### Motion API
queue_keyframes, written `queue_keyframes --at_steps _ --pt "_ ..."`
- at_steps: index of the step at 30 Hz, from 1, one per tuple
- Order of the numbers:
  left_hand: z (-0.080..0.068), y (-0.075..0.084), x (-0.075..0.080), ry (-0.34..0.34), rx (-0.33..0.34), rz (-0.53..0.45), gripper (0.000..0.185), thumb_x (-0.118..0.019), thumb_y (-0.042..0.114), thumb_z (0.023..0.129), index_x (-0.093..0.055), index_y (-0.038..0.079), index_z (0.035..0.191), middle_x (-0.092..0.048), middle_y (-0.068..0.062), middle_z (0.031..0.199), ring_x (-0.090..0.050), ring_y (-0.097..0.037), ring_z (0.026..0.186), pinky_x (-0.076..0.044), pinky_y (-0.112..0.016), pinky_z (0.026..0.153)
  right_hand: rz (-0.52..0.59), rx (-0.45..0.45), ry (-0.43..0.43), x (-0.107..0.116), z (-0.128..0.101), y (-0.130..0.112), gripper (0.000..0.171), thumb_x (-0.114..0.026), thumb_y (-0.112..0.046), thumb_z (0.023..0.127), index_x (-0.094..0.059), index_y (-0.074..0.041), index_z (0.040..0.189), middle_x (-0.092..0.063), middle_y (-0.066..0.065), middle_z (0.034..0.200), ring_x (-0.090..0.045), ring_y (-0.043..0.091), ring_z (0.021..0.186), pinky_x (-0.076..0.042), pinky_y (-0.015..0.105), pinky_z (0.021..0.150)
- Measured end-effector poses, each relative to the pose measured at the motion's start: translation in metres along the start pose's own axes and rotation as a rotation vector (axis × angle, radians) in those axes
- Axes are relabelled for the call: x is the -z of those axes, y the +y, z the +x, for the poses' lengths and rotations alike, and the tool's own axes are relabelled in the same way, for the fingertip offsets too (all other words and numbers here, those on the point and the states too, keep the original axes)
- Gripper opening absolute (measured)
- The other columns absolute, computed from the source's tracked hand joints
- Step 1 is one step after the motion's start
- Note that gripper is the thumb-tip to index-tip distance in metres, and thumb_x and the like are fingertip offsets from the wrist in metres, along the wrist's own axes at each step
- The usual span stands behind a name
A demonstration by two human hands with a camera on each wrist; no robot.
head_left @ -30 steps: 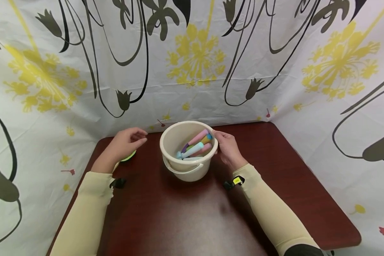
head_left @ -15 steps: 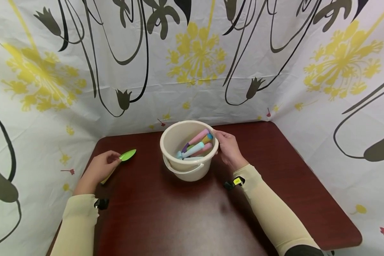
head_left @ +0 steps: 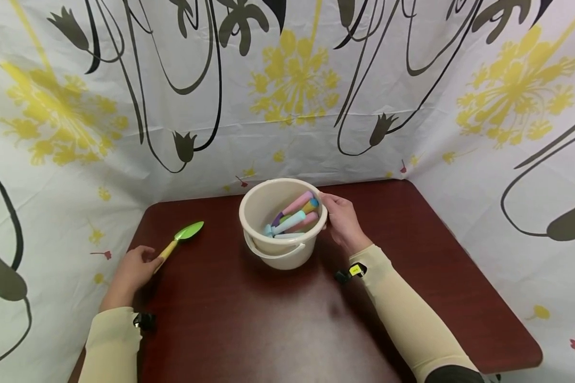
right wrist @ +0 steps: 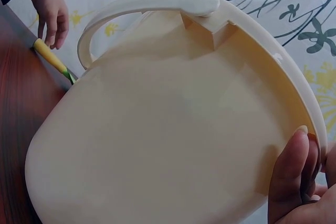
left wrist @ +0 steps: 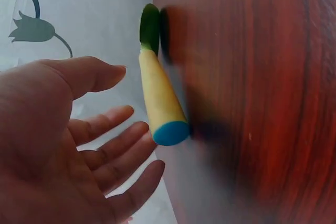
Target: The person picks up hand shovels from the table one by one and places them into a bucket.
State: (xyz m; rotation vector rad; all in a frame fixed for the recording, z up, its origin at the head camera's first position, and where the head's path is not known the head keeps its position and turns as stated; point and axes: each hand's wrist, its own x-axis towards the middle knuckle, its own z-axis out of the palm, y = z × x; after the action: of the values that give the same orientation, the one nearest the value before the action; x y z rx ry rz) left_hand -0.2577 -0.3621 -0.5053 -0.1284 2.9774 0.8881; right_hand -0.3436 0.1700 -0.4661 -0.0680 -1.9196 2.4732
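Observation:
A small toy trowel (head_left: 189,231) with a green blade and yellow handle lies on the table at the left. My left hand (head_left: 133,270) is beside the handle end, and in the left wrist view its loosely spread fingers (left wrist: 123,145) are close to the blue handle tip with nothing gripped. In the middle stands a cream plastic bucket (head_left: 287,259), its handle lowered at the front. My right hand (head_left: 342,221) grips the bucket's right rim, thumb and fingers on either side. Inside lie several pastel-handled things (head_left: 292,222), pink, light blue and yellow; their other ends are hidden.
The dark red-brown table (head_left: 249,330) has its far edge against a floral cloth (head_left: 287,143) that hangs behind and along both sides. The table's left edge runs close to my left forearm.
My left hand has moved from near the bucket's left, back and down toward me along the trowel, uncovering its blade and handle. The right hand and bucket have stayed put.

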Motion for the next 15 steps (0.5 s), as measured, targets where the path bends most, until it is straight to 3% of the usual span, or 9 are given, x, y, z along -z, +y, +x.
queue_keyframes --at_steps 8,15 --pt "0.001 -0.013 -0.002 -0.063 0.064 -0.001 0.058 -0.067 0.028 0.109 -0.053 -0.019 0.14 -0.063 -0.041 0.132 -0.062 -0.054 0.116 -0.051 -0.067 0.099 -0.006 -0.002 0.012 0.0 0.0 0.001 0.037 -0.069 -0.032 0.111 -0.077 -0.003 0.133 -0.075 0.012 0.094 -0.058 0.011 0.056 -0.048 0.023 0.047" --pt "0.004 -0.018 -0.005 -0.061 0.05 -0.007 0.053 -0.07 0.026 0.108 -0.057 -0.017 0.136 -0.065 -0.038 0.127 -0.064 -0.05 0.11 -0.052 -0.065 0.096 -0.009 0.009 0.011 0.001 -0.001 0.0 0.038 -0.069 -0.034 0.112 -0.077 -0.002 0.133 -0.074 0.008 0.091 -0.057 0.01 0.055 -0.048 0.022 0.047"
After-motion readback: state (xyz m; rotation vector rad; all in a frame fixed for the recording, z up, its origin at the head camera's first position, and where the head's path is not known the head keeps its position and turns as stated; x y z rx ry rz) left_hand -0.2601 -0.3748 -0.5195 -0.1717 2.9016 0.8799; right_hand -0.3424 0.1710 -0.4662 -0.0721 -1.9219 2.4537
